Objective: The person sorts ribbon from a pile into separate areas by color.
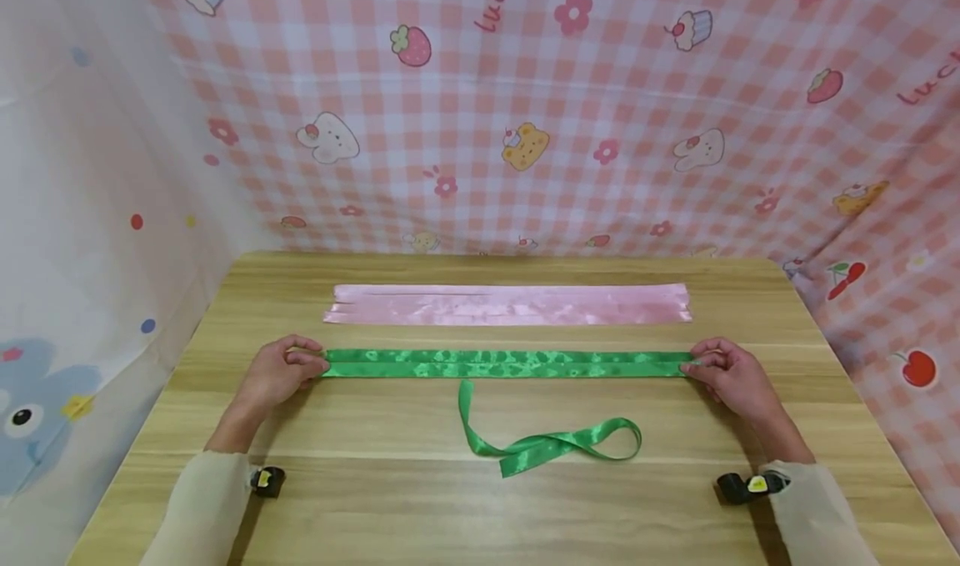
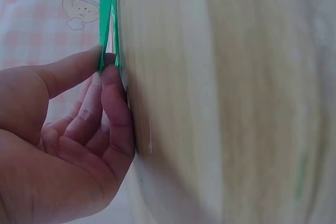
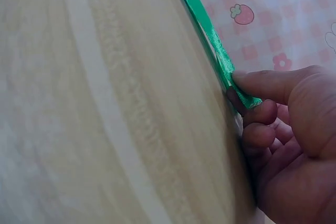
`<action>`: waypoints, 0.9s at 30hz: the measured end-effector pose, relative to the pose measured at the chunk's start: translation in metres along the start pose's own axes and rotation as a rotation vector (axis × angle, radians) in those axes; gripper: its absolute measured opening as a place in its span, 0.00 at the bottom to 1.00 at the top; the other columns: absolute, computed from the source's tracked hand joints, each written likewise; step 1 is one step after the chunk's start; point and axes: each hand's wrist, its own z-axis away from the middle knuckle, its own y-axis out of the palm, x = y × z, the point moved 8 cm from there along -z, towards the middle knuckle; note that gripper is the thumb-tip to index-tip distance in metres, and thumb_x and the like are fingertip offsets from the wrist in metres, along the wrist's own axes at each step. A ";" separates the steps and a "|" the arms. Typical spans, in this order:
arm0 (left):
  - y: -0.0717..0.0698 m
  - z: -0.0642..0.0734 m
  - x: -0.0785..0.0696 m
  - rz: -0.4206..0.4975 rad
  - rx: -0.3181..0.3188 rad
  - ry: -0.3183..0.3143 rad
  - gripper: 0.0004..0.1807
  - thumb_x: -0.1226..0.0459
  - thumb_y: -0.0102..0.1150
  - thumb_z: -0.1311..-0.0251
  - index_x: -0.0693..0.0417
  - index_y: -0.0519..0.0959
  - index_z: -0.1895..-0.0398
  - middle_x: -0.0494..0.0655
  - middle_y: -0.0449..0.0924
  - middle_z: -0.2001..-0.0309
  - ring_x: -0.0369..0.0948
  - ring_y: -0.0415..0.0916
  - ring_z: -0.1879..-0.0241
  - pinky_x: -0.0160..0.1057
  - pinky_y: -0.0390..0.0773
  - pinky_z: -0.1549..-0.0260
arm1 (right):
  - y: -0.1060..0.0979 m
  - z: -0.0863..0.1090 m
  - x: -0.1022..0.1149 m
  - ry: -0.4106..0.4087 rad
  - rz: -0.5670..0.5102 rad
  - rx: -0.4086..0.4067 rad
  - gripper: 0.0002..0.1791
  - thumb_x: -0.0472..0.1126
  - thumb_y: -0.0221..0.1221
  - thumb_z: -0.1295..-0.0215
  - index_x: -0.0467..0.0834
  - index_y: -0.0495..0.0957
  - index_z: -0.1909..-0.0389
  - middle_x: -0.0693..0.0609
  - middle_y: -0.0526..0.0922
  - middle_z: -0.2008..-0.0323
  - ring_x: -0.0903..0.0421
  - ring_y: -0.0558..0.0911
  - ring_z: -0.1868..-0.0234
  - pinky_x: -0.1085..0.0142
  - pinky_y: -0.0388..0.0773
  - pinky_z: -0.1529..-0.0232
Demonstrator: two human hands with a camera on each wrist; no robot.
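Observation:
A shiny green ribbon (image 1: 510, 370) stretches straight from side to side across the table, lying along another green strip just behind it. At its left end my left hand (image 1: 283, 369) pinches the ribbon between thumb and fingers; the left wrist view shows the ribbon's end (image 2: 106, 24) in that pinch. My right hand (image 1: 731, 376) pinches the opposite end, and in the right wrist view the ribbon (image 3: 207, 30) runs up and away from the thumb (image 3: 262, 85). A loose green ribbon (image 1: 525, 449), looped at its right, lies in front of the stretched one.
Several pink ribbon strips (image 1: 510, 306) lie side by side behind the green ones, parallel to them. The wooden table (image 1: 375, 508) meets a pink checked curtain (image 1: 480, 132) at the back. A white curtain (image 1: 112, 174) hangs at the left.

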 end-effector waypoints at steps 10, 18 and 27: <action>-0.001 -0.002 0.001 -0.025 -0.012 -0.029 0.21 0.62 0.65 0.36 0.62 0.74 0.45 0.35 0.84 0.69 0.34 0.73 0.69 0.32 0.74 0.70 | -0.002 0.000 0.000 -0.009 0.012 -0.023 0.19 0.39 0.66 0.35 0.34 0.71 0.51 0.64 0.74 0.80 0.63 0.68 0.85 0.67 0.69 0.84; -0.002 -0.001 0.001 -0.015 -0.012 -0.015 0.22 0.62 0.66 0.38 0.64 0.74 0.44 0.37 0.87 0.66 0.31 0.74 0.69 0.31 0.75 0.71 | -0.003 0.000 0.000 -0.001 0.044 -0.030 0.20 0.41 0.66 0.35 0.35 0.70 0.50 0.66 0.76 0.76 0.63 0.69 0.84 0.67 0.71 0.83; -0.002 -0.001 0.001 -0.025 -0.022 -0.007 0.21 0.63 0.65 0.36 0.64 0.73 0.44 0.48 0.87 0.60 0.33 0.76 0.66 0.32 0.79 0.69 | -0.003 0.001 -0.001 0.011 0.050 -0.042 0.20 0.39 0.65 0.34 0.35 0.69 0.49 0.64 0.78 0.74 0.63 0.70 0.83 0.67 0.71 0.83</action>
